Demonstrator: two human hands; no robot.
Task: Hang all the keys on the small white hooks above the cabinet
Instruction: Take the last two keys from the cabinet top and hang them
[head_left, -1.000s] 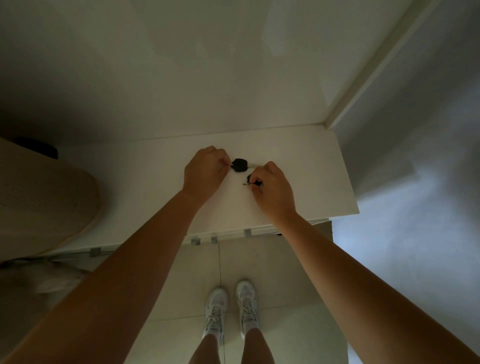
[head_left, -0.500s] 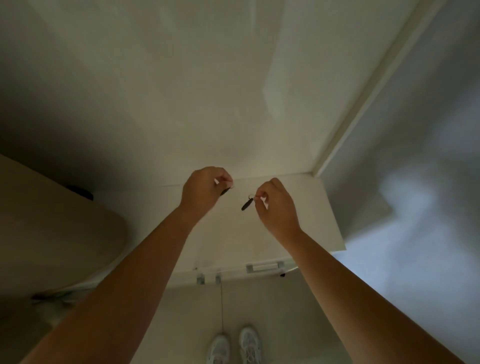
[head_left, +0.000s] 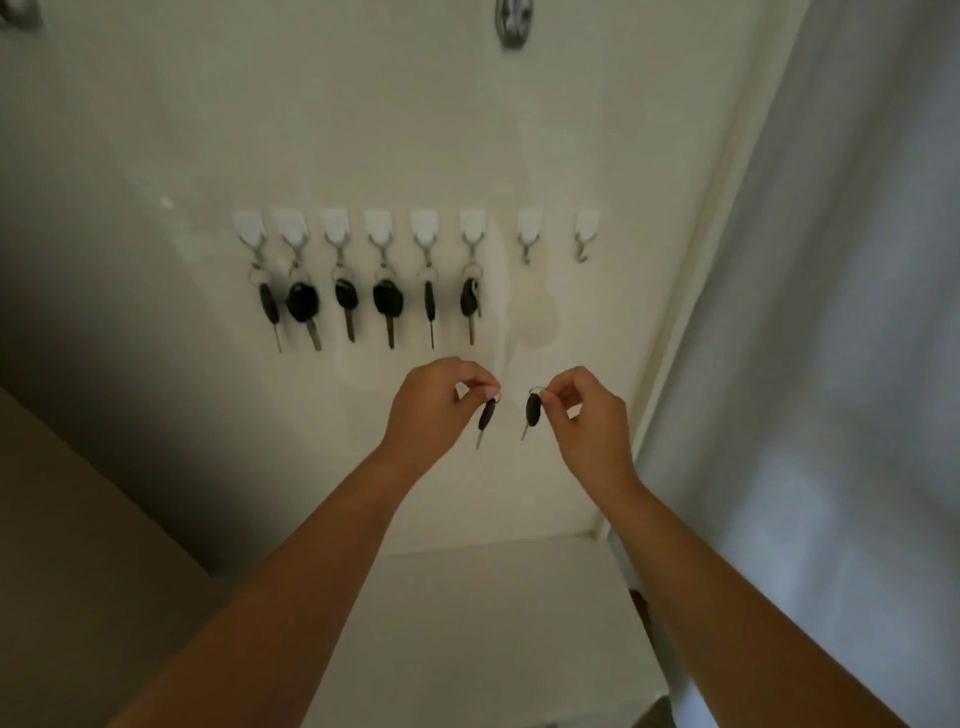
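A row of small white hooks runs across the wall. Several on the left each carry a black-headed key, such as the key (head_left: 470, 304) on the sixth hook. The two rightmost hooks, one (head_left: 528, 234) and the other (head_left: 585, 233), are bare. My left hand (head_left: 439, 408) pinches the ring of a black-headed key (head_left: 487, 415) that dangles below its fingertips. My right hand (head_left: 584, 415) pinches the ring of a second black-headed key (head_left: 532, 410). Both hands are raised in front of the wall, a little below the bare hooks.
The white cabinet top (head_left: 493, 613) lies below my forearms. A pale curtain (head_left: 810, 312) hangs along the right side. A beige rounded object (head_left: 78, 545) fills the lower left. A metal fitting (head_left: 511, 23) sits high on the wall.
Both hands lifted a key each off the cabinet top and rose toward the wall. The view tilted upward, bringing the hook row into sight.
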